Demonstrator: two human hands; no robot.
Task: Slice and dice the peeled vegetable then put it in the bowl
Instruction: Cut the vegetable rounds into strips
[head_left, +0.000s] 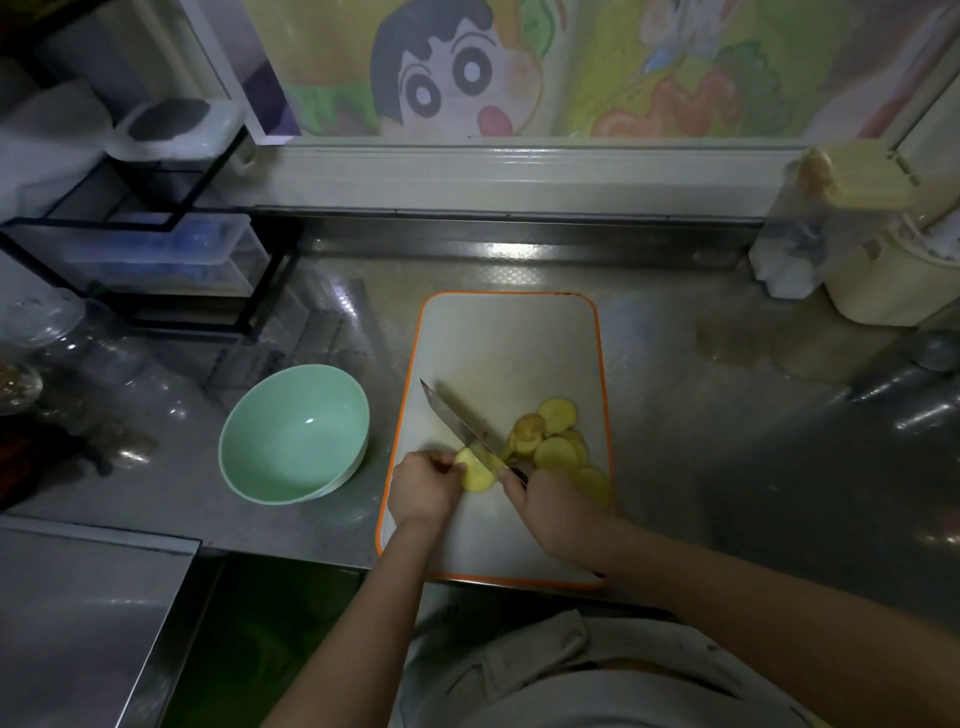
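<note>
A white cutting board (498, 343) with an orange rim lies on the steel counter. On its near half, my left hand (423, 488) holds the remaining piece of a peeled yellow potato (475, 473). My right hand (558, 512) grips the dark handle of a knife (460, 421), whose blade rests across the potato piece and points up and left. Several round potato slices (556, 439) lie in a loose pile just right of the blade. An empty pale green bowl (293, 434) stands on the counter left of the board.
A black wire rack (156, 249) with clear plastic boxes stands at the back left, glass jars (47, 343) at the far left. A cream-coloured container (878, 280) and plastic jars stand at the back right. A steel ledge (78, 613) lies at the near left.
</note>
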